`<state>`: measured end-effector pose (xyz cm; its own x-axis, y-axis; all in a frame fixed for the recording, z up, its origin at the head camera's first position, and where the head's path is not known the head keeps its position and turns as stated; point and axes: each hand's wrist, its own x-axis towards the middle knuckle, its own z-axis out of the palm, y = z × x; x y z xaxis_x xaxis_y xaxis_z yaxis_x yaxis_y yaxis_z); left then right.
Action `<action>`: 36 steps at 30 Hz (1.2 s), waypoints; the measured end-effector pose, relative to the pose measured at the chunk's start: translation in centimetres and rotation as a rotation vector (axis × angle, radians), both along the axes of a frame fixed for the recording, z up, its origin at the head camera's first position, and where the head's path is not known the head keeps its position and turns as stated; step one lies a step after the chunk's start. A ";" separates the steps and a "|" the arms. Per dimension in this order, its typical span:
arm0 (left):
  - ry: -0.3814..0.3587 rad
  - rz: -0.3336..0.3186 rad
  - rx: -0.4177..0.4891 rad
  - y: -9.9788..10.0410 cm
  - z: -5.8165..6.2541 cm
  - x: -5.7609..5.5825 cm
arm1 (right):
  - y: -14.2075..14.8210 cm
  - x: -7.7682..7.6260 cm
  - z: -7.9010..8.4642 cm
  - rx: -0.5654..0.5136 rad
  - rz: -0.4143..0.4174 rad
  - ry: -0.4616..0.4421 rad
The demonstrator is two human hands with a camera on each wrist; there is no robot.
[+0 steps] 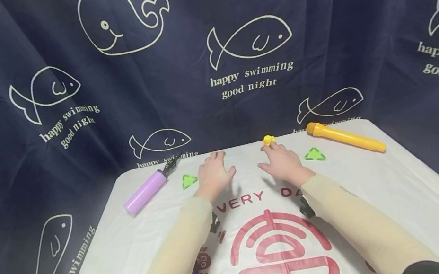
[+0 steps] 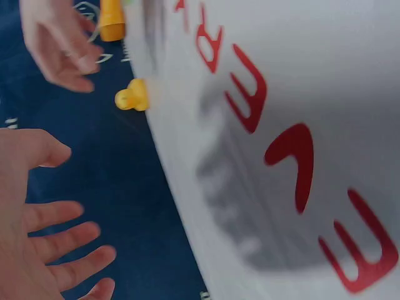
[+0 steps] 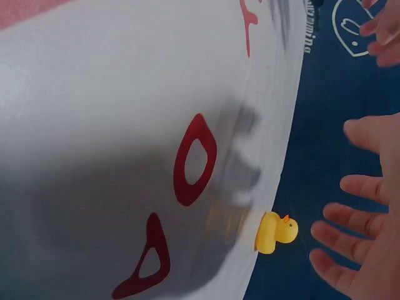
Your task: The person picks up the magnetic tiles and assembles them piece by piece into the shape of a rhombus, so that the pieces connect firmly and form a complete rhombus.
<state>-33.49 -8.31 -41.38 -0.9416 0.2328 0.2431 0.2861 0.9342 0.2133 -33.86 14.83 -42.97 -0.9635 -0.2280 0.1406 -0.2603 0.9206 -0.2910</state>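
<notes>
My left hand (image 1: 213, 175) hovers over the far part of the white-covered table (image 1: 268, 174), fingers spread and holding nothing. In the left wrist view its thumb and fingers (image 2: 65, 237) stand apart. My right hand (image 1: 283, 163) is also raised, its fingers spread and nothing in them. Just beyond its fingertips in the head view, a small yellow toy duck (image 1: 268, 139) sits at the table's far edge. The right wrist view shows the duck (image 3: 275, 232) with its orange beak, apart from the fingers. Both hands cast shadows on the cloth.
Left of the left hand lie a green triangle (image 1: 189, 181) and a purple hand pump (image 1: 145, 193) with a black end. Beyond the right hand are another green triangle (image 1: 315, 155) and an orange toy microphone (image 1: 346, 137). A dark blue curtain (image 1: 196, 97) hangs behind the table.
</notes>
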 end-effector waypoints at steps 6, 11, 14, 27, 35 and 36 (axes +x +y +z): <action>0.030 -0.047 0.048 -2.4 1.0 1.4 | -0.2 0.4 0.1 -0.113 0.148 0.015; 0.037 -0.068 0.115 -5.1 1.7 2.5 | -0.7 1.3 0.6 -0.189 0.288 0.029; 0.025 -0.092 0.158 -6.6 1.9 3.1 | -1.2 2.2 0.9 -0.202 0.341 0.014; -0.073 -0.196 0.247 -13.0 1.1 4.9 | -4.2 6.0 1.0 -0.209 0.555 -0.012; -0.134 -0.179 0.244 -15.2 -0.6 5.2 | -6.8 7.8 1.1 -0.157 0.687 0.031; -0.142 -0.179 0.241 -15.2 -0.8 5.0 | -7.1 7.9 1.1 -0.148 0.709 0.046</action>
<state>-28.50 -23.50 -42.18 -0.9193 0.3495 0.1808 0.3929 0.7898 0.4711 -26.00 7.75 -41.92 -0.5837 -0.7709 0.2550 -0.7947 0.4778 -0.3744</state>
